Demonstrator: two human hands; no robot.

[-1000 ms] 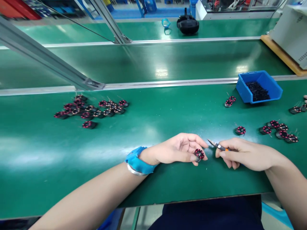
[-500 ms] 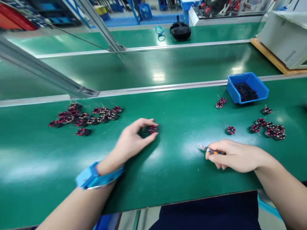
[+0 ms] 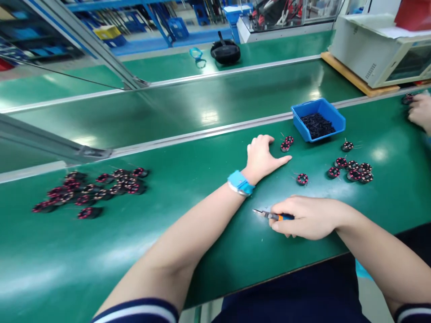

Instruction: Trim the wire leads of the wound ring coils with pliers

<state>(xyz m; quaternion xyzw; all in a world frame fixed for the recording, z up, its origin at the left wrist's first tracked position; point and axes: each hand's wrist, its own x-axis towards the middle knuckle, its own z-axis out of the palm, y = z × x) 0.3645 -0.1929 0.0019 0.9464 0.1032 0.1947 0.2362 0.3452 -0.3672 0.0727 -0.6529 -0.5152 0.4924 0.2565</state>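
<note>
**A:** The left hand [image 3: 264, 157] lies palm down on the surface [image 3: 188, 170]. The thumb is stuck out wide and the fingers [image 3: 266, 139] are loosely curled, holding nothing.

**B:** Just right of those fingers is a pair of coils [image 3: 287, 142], close but not touching.

**A:** The right hand [image 3: 306, 217] is closed around small cutters [image 3: 269, 215]. Thumb and forefinger pinch the orange grip, and the tips poke out left of the fingers, low over the surface.

**B:** A single coil [image 3: 302, 179] sits between the two hands, with a cluster of coils [image 3: 352, 166] further right. A blue bin [image 3: 318, 119] of black bits stands just past the pair.

**A:** There's a blue wrist strap [image 3: 240, 183] on the left wrist, and a big pile of coils [image 3: 90, 188] well off to the left.

**B:** Another person's hand [image 3: 420, 112] shows at the far right edge.
</note>
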